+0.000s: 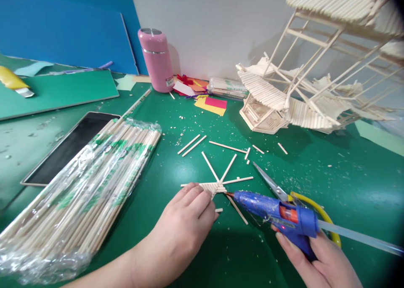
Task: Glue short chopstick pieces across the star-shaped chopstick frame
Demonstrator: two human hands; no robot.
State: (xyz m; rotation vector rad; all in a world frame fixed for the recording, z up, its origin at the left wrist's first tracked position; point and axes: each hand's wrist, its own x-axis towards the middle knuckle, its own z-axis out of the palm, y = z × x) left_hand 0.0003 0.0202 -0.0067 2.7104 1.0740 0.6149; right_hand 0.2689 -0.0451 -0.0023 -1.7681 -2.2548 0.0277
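The right hand (318, 256) grips a blue glue gun (263, 206), its nozzle (231, 194) just beside the slatted hub of a radiating stick frame (217, 188) on the table; the left hand (191, 218) bears on the frame, fingertips hidden, so its pinch cannot be told. A slipping nozzle could burn nearby fingers or misplace glue. The green table (142, 225) meets a pale wall (221, 27).

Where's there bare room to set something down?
Mostly bare green tabletop lies between the wrapped sticks and the left hand, and at the front between it and the right hand. It's crowded around the stick star, glue gun and scissors, and back by the pink bottle and paper scraps.
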